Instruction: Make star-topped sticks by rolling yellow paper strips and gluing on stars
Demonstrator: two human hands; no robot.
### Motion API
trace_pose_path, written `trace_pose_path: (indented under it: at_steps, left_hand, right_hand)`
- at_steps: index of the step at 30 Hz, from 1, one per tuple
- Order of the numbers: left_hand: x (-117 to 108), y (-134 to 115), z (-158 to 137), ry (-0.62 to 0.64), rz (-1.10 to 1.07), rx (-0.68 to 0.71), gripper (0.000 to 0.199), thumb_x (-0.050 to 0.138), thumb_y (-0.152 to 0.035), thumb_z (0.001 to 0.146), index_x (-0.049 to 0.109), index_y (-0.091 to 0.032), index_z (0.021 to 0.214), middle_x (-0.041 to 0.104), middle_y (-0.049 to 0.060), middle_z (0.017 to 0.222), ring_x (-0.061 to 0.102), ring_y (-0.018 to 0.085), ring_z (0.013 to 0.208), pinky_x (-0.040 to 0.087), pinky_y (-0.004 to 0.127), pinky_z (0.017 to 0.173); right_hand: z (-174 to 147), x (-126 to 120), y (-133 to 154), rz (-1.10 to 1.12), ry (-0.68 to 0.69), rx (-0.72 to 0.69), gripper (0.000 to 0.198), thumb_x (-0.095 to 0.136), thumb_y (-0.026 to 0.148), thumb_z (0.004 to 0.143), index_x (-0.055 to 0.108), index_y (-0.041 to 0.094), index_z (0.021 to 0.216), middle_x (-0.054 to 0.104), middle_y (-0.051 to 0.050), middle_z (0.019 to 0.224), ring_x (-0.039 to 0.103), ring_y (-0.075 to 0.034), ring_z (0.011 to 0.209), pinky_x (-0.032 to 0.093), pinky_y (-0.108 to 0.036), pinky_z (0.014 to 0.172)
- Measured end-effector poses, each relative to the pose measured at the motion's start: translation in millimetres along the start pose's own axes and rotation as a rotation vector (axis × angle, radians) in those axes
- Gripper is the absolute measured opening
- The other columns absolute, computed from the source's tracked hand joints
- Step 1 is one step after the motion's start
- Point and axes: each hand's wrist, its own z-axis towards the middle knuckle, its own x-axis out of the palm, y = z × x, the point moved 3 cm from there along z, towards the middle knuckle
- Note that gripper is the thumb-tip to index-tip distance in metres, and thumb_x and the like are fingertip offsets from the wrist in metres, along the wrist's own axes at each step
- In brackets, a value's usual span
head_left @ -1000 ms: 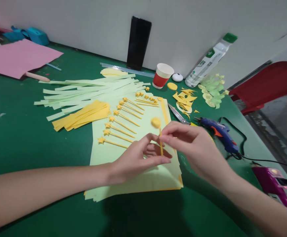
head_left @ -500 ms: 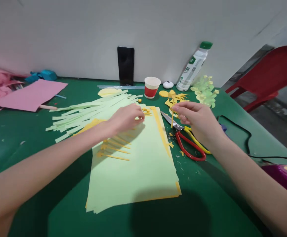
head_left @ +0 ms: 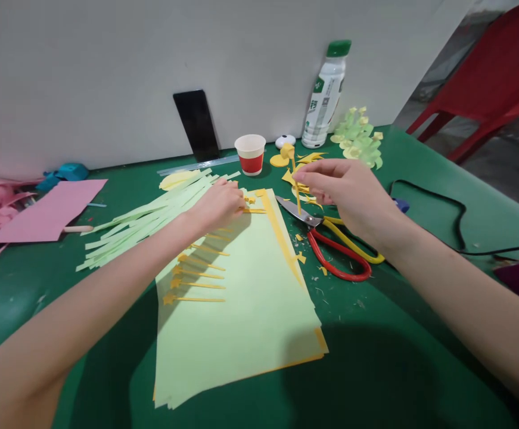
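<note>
Between thumb and finger, my right hand (head_left: 348, 187) pinches a thin yellow paper flower stem (head_left: 297, 189), upright with a folded bud on top. My left hand (head_left: 221, 205) has curled fingers at the far edge of a stack of light green paper (head_left: 241, 322). Small yellow paper pieces (head_left: 250, 201) lie right beside those fingertips, and what they grip is hidden. Several yellow stemmed paper flowers (head_left: 199, 285) rest in a row on the stack, partly behind my left forearm. Scissors (head_left: 335, 253) with red and yellow handles lie below my right hand.
Fringed green paper strips (head_left: 138, 217) spread to the left, near pink paper (head_left: 53, 208). Along the wall stand a phone (head_left: 196, 125), a paper cup (head_left: 250, 156) and a bottle (head_left: 324, 101). Green paper flowers (head_left: 357, 137) and a black cable (head_left: 458, 223) are at the right.
My left hand has come down onto the small yellow pieces at the stack's far edge. My right hand still holds the yellow flower stem, its bud now showing higher. The camera view has shifted and tilted.
</note>
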Motion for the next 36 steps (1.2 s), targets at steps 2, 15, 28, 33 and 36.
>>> trace_pose_path:
  at_steps: [2,15,28,33,36]
  left_hand:
    - [0.2,-8.8,4.3,0.023,0.033,0.066,0.021,0.051,-0.014,0.081,0.067,-0.014,0.068,0.062,0.006,0.066,0.049,0.019,0.072,0.025,0.032,0.064]
    - [-10.0,-88.3,-14.1,-0.115,0.014,0.159,0.021,0.046,-0.017,0.085,0.06,-0.014,0.071,0.061,0.004,0.065,0.051,0.017,0.063,0.03,0.029,0.056]
    - [8.2,-191.8,-109.9,0.018,-0.365,0.533,0.02,0.059,-0.022,0.076,0.063,-0.015,0.094,0.057,-0.004,0.054,0.05,0.012,0.042,0.03,0.029,0.031]
    - [5.9,-189.4,-106.5,0.022,-0.406,0.508,0.017,0.056,-0.021,0.079,0.064,-0.016,0.093,0.058,-0.004,0.056,0.052,0.012,0.043,0.032,0.029,0.032]
    - [3.8,-188.9,-105.7,0.055,-0.431,0.519,0.017,0.058,-0.02,0.077,0.064,-0.016,0.092,0.06,-0.003,0.056,0.051,0.012,0.044,0.032,0.03,0.032]
  right_hand:
    - [0.4,-2.3,0.5,0.002,0.002,-0.017,0.007,0.063,0.021,0.073,0.064,0.016,0.068,0.039,0.003,0.054,0.031,-0.006,0.05,0.021,-0.024,0.046]
    - [0.9,7.7,-1.8,-0.15,0.012,-0.019,0.01,0.064,0.023,0.07,0.065,0.014,0.073,0.046,0.002,0.054,0.036,-0.006,0.05,0.026,-0.023,0.047]
    - [52.5,128.2,-20.9,-0.864,0.338,-0.254,0.014,0.055,0.012,0.066,0.067,0.013,0.073,0.065,-0.01,0.084,0.056,-0.02,0.076,0.041,-0.03,0.064]
    - [62.7,142.4,-24.9,-0.93,0.364,-0.261,0.012,0.055,0.013,0.066,0.065,0.014,0.073,0.065,-0.01,0.086,0.057,-0.022,0.079,0.043,-0.032,0.067]
    - [63.8,144.9,-26.0,-0.943,0.382,-0.266,0.012,0.055,0.014,0.066,0.065,0.014,0.072,0.065,-0.01,0.085,0.057,-0.022,0.078,0.043,-0.032,0.066]
